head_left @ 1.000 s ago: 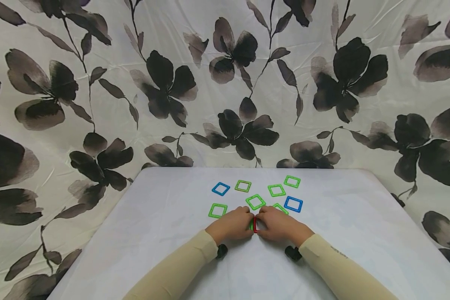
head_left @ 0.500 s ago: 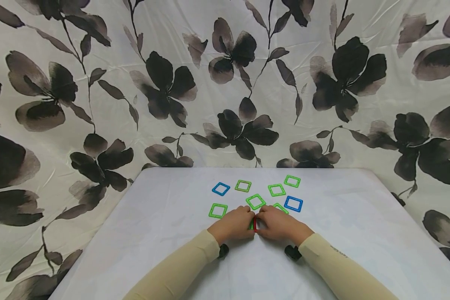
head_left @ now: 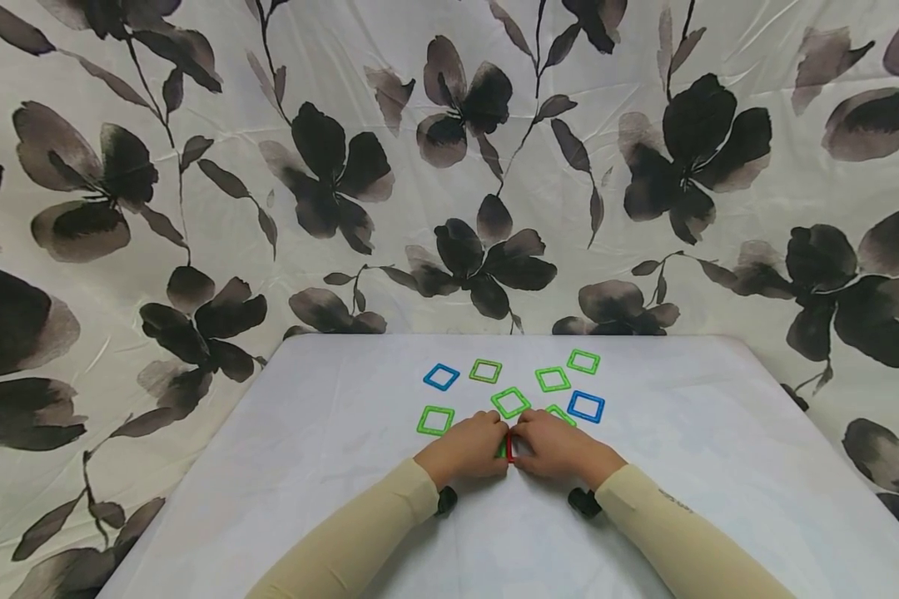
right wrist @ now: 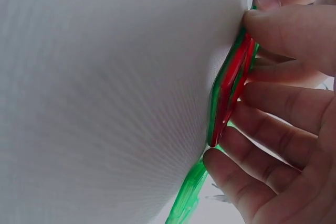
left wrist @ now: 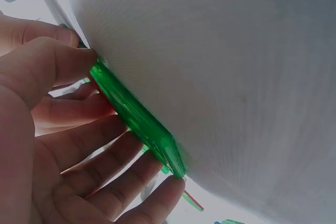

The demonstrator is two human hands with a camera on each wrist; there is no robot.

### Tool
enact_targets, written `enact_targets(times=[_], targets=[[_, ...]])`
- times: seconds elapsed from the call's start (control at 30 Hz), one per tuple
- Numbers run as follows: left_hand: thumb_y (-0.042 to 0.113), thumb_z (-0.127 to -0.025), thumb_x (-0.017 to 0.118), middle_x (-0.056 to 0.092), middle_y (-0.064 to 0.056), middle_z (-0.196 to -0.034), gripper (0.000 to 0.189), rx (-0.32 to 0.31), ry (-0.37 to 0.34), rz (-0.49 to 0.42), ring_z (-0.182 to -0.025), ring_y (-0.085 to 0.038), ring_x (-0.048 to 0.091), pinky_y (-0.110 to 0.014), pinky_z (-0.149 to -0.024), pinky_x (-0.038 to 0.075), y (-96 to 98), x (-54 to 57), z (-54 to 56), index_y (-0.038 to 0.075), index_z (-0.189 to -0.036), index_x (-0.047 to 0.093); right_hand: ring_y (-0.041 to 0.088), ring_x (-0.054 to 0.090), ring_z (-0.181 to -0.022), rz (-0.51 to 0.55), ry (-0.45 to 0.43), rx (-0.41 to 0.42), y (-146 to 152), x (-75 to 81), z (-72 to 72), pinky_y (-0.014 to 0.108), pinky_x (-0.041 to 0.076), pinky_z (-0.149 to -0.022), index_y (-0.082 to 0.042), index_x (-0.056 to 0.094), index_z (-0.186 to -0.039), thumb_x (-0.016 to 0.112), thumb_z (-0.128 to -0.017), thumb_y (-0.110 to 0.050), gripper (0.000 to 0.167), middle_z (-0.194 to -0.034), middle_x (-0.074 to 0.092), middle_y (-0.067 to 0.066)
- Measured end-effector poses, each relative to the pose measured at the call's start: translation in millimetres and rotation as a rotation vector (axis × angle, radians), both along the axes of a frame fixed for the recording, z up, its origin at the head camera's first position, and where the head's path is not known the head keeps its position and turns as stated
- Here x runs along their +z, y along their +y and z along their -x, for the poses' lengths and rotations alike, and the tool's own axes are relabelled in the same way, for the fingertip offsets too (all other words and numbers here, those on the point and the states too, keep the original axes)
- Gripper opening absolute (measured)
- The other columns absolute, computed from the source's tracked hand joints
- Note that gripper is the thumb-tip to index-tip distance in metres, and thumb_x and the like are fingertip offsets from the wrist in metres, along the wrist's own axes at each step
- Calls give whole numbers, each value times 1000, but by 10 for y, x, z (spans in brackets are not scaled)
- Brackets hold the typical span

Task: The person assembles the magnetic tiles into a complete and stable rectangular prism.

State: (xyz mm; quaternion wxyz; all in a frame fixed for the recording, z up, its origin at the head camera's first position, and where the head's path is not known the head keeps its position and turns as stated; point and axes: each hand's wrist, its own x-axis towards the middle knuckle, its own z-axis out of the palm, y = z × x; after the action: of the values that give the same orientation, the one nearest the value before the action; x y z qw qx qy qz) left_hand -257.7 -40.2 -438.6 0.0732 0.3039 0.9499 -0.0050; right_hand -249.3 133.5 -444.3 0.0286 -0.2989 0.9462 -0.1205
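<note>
In the head view, my left hand (head_left: 464, 447) and right hand (head_left: 558, 447) meet at the middle of the table, low over the white cloth. Between them stands a red square magnetic tile (head_left: 509, 448), seen edge-on, with a green magnetic tile (left wrist: 134, 108) against it. My left thumb and fingertips pinch the green tile along its edges. In the right wrist view, my right thumb and fingertips grip the red tile (right wrist: 233, 77), which lies flat against the green. Most of both faces is hidden by the fingers.
Several loose tile frames lie flat beyond the hands. A green frame (head_left: 431, 433) lies by the left hand, another green one (head_left: 519, 413) just ahead. Blue frames lie at back left (head_left: 434, 385) and right (head_left: 583, 418). A floral cloth hangs behind the table (head_left: 330, 482).
Almost nothing differs: both hands stay in place with the red and green tiles between them. The loose frames have not moved.
</note>
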Motion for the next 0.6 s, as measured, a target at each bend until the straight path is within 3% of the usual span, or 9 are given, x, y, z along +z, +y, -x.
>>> enact_targets(times=[0.2, 0.37, 0.6], targets=[[40, -85, 69, 58, 0, -108, 47, -15, -16, -8, -91, -12, 51, -27, -84, 50, -31, -29, 19, 10, -121, 64, 17, 55, -100, 5, -18, 1, 4, -21, -10, 37, 49, -92, -11, 67, -119, 72, -84, -28, 40, -110, 61, 0], [44, -86, 67, 57, -2, -127, 59, -18, -36, -35, -110, -15, 54, -31, -97, 49, -142, -39, 54, 13, -134, 57, 18, 56, -100, -11, -7, 7, -1, -31, -9, 36, 50, -91, -9, 67, -120, 71, -85, -29, 41, -111, 61, 1], [35, -87, 63, 52, -6, -139, 59, 31, -68, -55, -126, -20, 50, -37, -107, 44, -347, 57, 136, 11, -140, 52, 18, 57, -104, -37, 8, -12, -6, -33, -1, 36, 49, -93, -7, 66, -122, 71, -85, -32, 44, -115, 62, 2]])
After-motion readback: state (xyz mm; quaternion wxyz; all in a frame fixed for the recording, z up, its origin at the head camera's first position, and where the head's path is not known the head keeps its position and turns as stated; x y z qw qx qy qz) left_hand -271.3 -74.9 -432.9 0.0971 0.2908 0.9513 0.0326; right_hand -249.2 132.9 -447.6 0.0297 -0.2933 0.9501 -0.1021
